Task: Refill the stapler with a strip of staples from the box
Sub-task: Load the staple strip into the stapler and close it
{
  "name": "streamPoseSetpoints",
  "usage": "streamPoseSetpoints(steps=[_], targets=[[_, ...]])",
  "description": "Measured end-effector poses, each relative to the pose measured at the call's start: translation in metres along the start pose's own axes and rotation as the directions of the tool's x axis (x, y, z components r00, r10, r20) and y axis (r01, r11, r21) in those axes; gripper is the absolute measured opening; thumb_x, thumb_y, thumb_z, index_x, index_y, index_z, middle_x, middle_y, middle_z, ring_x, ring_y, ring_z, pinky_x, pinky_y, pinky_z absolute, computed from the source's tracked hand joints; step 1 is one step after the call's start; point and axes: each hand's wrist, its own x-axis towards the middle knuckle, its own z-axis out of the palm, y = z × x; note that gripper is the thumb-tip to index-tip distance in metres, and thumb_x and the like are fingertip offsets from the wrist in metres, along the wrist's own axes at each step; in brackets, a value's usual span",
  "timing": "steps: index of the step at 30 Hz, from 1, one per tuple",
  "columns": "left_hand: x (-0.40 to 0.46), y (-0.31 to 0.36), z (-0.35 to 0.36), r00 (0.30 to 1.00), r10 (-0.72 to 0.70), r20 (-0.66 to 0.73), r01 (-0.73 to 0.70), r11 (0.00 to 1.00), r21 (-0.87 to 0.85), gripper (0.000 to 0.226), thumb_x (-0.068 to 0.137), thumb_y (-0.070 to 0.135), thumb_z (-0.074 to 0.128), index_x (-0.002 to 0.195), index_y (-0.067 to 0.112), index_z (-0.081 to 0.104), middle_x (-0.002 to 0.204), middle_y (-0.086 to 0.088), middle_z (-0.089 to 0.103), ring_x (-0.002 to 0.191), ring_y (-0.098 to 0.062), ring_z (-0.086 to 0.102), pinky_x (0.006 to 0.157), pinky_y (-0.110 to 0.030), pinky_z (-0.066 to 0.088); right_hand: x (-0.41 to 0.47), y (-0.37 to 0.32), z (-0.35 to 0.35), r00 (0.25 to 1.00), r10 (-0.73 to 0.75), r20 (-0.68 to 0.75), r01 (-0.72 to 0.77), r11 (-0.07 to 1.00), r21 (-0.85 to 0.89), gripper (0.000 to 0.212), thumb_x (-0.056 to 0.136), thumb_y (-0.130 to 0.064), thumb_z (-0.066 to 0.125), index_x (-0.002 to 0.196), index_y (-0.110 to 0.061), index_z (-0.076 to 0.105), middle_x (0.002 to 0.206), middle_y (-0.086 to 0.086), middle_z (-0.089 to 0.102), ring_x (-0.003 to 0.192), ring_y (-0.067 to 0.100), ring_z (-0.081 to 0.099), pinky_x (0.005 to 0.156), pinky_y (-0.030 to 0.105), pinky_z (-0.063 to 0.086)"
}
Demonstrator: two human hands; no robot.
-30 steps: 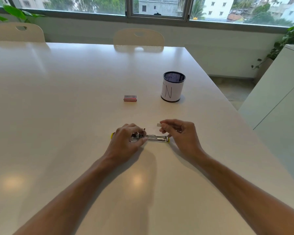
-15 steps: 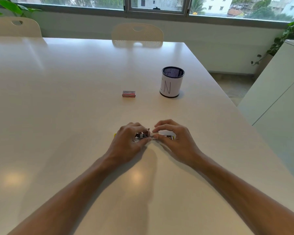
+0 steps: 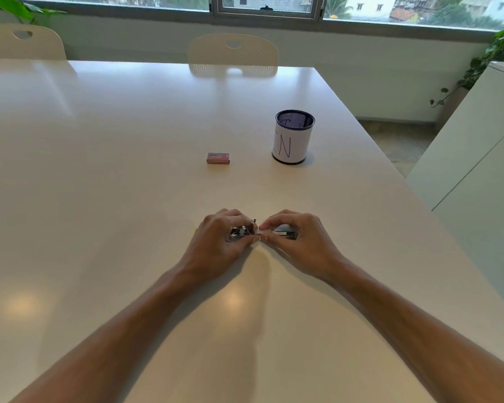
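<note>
We have the stapler (image 3: pixel 277 234) lying opened on the tabletop (image 3: pixel 128 184), close in front of us, with both hands bunched over it. Our left hand (image 3: pixel 220 239) closes its grip round the stapler's left end, pinning it down. Our right hand (image 3: pixel 298 241) pinches thumb and forefinger together at the middle, where the two hands nearly touch; we judge the strip is held there, but it is too small to make out. The box (image 3: pixel 218 158) sits well apart, farther up the tabletop, left of the cup (image 3: pixel 293 138).

The stapler looks small, light and stiff, mostly metal, so it would skid on this glossy surface unless held by its body, as the left hand does. A strip of staples is brittle: we would take it lightly by its long sides and slide it in level, since bending snaps it.

The channel, the spring pusher and the strip are hidden by fingers. Only a yellow sliver shows at the left hand's far edge.
</note>
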Motion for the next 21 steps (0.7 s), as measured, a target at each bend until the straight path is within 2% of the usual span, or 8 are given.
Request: streamPoseSetpoints(steps=[7, 9, 13, 16, 21], targets=[[0.000, 0.000, -0.001, 1.000, 0.003, 0.023, -0.003, 1.000, 0.015, 0.010, 0.083, 0.018, 0.075, 0.092, 0.015, 0.077, 0.090, 0.003, 0.072, 0.090, -0.016, 0.064, 0.078, -0.043, 0.052, -0.003, 0.000, -0.001, 0.997, -0.067, -0.031, 0.064, 0.995, -0.072, 0.032, 0.082, -0.036, 0.079, 0.110, -0.023, 0.075, 0.102, -0.013, 0.073, 0.092, -0.002, 0.069, 0.076, 0.008, 0.050], [0.000, 0.000, -0.002, 1.000, 0.003, 0.021, -0.003, 1.000, 0.016, 0.010, 0.083, 0.017, 0.075, 0.092, 0.015, 0.077, 0.090, 0.003, 0.072, 0.089, -0.016, 0.064, 0.079, -0.043, 0.052, -0.003, 0.000, -0.002, 0.991, -0.130, -0.035, 0.124, 0.983, -0.134, 0.028, 0.083, -0.031, 0.078, 0.109, -0.023, 0.075, 0.105, -0.011, 0.072, 0.093, 0.000, 0.069, 0.078, 0.013, 0.053], [0.000, 0.000, -0.002, 1.000, -0.002, 0.015, 0.002, 1.000, 0.008, 0.010, 0.083, 0.017, 0.074, 0.093, 0.015, 0.078, 0.090, 0.003, 0.072, 0.090, -0.017, 0.064, 0.079, -0.044, 0.052, -0.004, 0.000, -0.001, 0.975, -0.221, 0.038, 0.222, 0.936, -0.273, 0.021, 0.087, -0.023, 0.072, 0.107, -0.023, 0.076, 0.111, -0.008, 0.070, 0.097, 0.005, 0.067, 0.085, 0.031, 0.054], [0.000, -0.001, -0.002, 1.000, -0.008, 0.017, 0.008, 1.000, -0.005, 0.011, 0.083, 0.017, 0.074, 0.094, 0.015, 0.078, 0.090, 0.003, 0.071, 0.091, -0.016, 0.065, 0.080, -0.042, 0.052, -0.006, -0.001, -0.002, 0.967, -0.227, 0.119, 0.256, 0.885, -0.390, 0.025, 0.090, -0.029, 0.069, 0.114, -0.031, 0.072, 0.120, -0.009, 0.067, 0.106, 0.006, 0.060, 0.091, 0.029, 0.044], [0.000, -0.002, -0.002, 1.000, -0.021, 0.016, 0.022, 1.000, -0.003, 0.008, 0.082, 0.016, 0.075, 0.089, 0.016, 0.077, 0.089, 0.006, 0.071, 0.090, -0.015, 0.064, 0.081, -0.041, 0.051, -0.016, -0.001, -0.018, 0.972, -0.222, 0.076, 0.232, 0.862, -0.451, 0.019, 0.090, -0.030, 0.069, 0.108, -0.027, 0.075, 0.117, -0.008, 0.068, 0.105, 0.008, 0.061, 0.088, 0.028, 0.042]])
